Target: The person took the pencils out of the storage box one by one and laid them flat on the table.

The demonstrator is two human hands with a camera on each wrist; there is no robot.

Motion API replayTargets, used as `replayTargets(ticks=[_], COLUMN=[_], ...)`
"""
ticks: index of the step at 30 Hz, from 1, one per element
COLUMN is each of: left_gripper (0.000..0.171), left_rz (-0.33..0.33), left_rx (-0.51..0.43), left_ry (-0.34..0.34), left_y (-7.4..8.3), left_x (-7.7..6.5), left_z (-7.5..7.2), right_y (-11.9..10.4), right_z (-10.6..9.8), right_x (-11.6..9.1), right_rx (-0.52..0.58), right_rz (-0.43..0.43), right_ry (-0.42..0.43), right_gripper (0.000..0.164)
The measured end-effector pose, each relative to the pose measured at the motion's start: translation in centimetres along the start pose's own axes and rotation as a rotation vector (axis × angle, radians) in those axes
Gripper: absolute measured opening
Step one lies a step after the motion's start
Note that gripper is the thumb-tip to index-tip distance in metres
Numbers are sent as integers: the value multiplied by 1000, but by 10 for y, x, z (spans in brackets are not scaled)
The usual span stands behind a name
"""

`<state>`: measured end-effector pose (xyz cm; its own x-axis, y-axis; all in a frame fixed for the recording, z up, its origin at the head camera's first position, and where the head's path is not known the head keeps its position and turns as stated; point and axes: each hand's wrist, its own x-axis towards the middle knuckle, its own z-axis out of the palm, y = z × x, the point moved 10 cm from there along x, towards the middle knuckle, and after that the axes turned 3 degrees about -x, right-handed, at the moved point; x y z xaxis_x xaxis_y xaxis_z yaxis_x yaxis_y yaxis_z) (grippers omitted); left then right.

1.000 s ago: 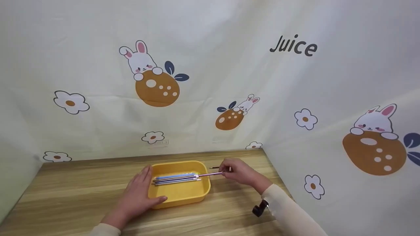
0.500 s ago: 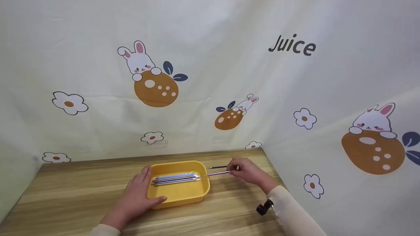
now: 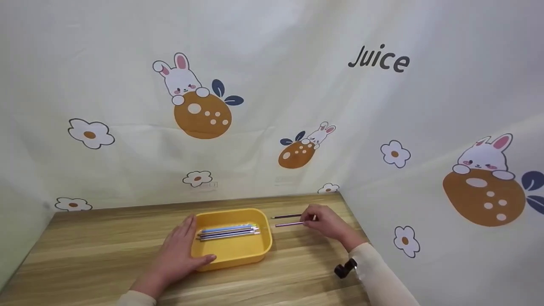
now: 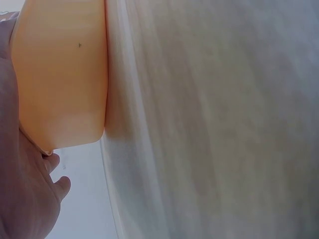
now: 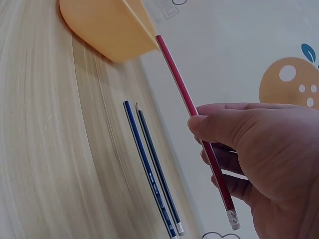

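My left hand (image 3: 176,250) rests along the left side of a yellow plastic tray (image 3: 238,261). Its fingers lie straight at the rim and the thumb laps over the near edge. Inside the tray lies a row of several pencils (image 3: 227,232), blue and dark. Right of the tray, my right hand (image 3: 327,222) pinches a red pencil (image 5: 177,77) between thumb and fingers. Its eraser end points back below the palm and its flat end towards the tray. Two blue pencils lie side by side on the table, a lighter one (image 5: 144,159) and a darker one (image 5: 157,167).
The wood-grain table (image 3: 97,255) is bounded by a pale printed cloth (image 3: 127,161) at the back and sides. A small black device (image 3: 345,269) is worn at the right sleeve.
My right hand has moved right with the red pencil, whose far end has passed from over the tray to outside its right rim. The left hand and the tray stay put.
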<state>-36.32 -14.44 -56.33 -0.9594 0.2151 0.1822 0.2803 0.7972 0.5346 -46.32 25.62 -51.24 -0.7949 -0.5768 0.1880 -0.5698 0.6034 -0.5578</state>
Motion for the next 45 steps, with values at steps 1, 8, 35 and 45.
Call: replayTargets(ticks=[1,8,35,45], left_gripper=[132,132,132,132], left_rz=[-2,-2,-12,-25], left_rx=[-1,-1,1,-2], left_ry=[-1,-3,-15,-22], left_y=[0,0,-2,-2], left_x=[0,0,0,0], left_z=[0,1,0,1], right_y=[2,14,48,54], right_z=[0,3,27,33], right_x=[0,-2,0,1], right_rx=[4,18,7,-10], right_rz=[2,43,87,106], right_ry=[3,7,23,5], right_gripper=[10,10,12,11])
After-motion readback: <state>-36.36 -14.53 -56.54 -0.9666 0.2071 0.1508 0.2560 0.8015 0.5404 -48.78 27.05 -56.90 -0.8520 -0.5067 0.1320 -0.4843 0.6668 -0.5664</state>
